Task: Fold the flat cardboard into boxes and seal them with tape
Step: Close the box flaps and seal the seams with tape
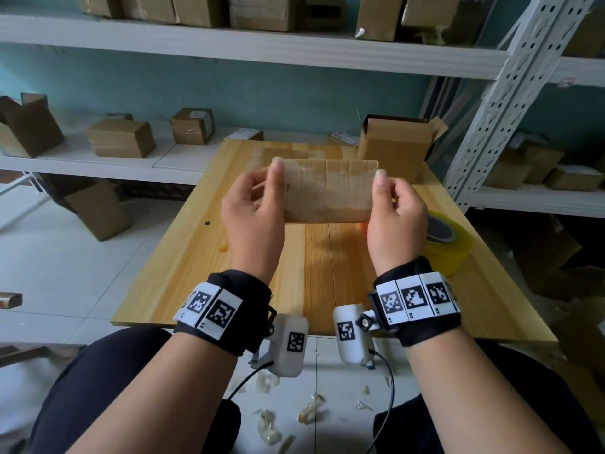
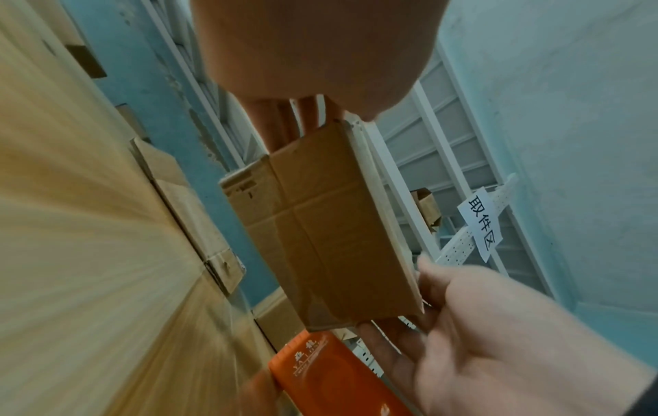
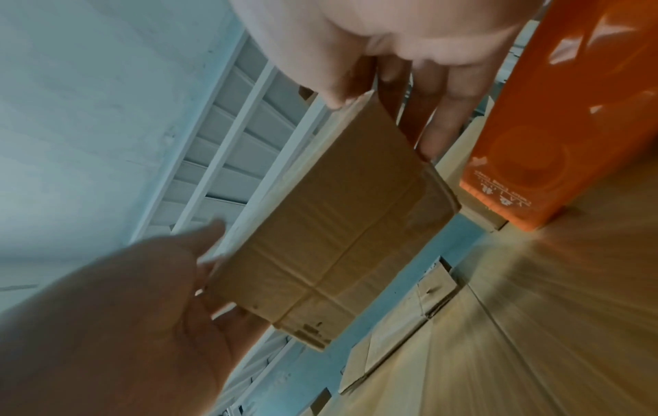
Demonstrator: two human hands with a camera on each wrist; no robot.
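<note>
Both wrists come up in front, and the left hand point(image 1: 253, 211) pinches one short end of the small cardboard box point(image 1: 327, 191), thumb on top, fingers curled behind. Right hand point(image 1: 394, 217) pinches the opposite end the same way. That box hangs in the air above the wooden table point(image 1: 314, 273), clear of the surface, its taped seam facing the person. Right of the box, a yellow tape roll point(image 1: 448, 240) lies flat on the tabletop. Under the box stands an orange tape dispenser point(image 2: 331, 371). Behind the box, an open-flapped carton point(image 1: 396, 142) sits at the table's far edge.
</note>
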